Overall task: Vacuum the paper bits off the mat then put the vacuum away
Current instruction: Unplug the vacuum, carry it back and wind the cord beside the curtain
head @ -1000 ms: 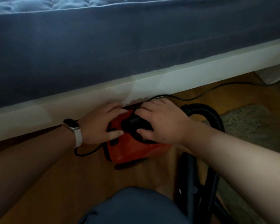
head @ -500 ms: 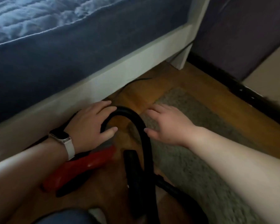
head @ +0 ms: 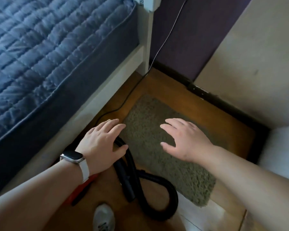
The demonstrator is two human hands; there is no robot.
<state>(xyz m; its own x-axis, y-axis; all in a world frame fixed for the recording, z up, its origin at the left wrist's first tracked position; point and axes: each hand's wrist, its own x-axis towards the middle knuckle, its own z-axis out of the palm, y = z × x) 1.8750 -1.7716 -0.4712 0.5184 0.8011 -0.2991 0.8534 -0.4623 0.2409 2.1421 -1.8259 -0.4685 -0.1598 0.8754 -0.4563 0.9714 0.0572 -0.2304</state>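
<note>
The red vacuum body lies on the wooden floor beside the bed, mostly hidden under my left forearm. Its black hose loops across the floor next to the black nozzle tube. An olive shaggy mat lies to the right; I see no paper bits on it. My left hand, wearing a watch, hovers over the hose's top bend with fingers spread and holds nothing. Above the mat my right hand is open and empty.
A bed with a blue quilted cover and white frame fills the left. A thin power cable runs along the floor to the corner. Purple and beige walls close off the right. My white shoe shows at the bottom.
Both hands have come off the red vacuum body and risen. The view has swung right and lifted, so the mat and room corner now show.
</note>
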